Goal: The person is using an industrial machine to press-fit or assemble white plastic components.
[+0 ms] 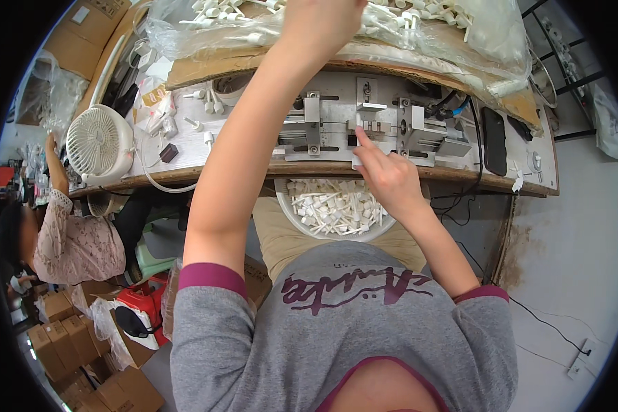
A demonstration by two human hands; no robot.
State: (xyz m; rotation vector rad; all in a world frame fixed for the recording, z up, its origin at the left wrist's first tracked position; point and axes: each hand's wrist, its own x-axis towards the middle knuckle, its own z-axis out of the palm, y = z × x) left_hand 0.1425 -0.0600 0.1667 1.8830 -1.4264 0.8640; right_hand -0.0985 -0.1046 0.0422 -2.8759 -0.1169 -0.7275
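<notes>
My left arm stretches forward to the top edge, where my left hand is over a heap of white plastic parts with stems and round heads; its fingers are cut off by the frame. My right hand is at the middle of a metal clamping fixture, index finger extended. Its fingertips are on a slim white plastic part, partly hidden by them. Below the bench edge, a white bowl of similar white parts rests at my lap.
On the bench stand a white fan at left and a black phone at right. Cardboard under the heap overhangs the fixture. Cables hang at right. A co-worker sits at left, near cardboard boxes.
</notes>
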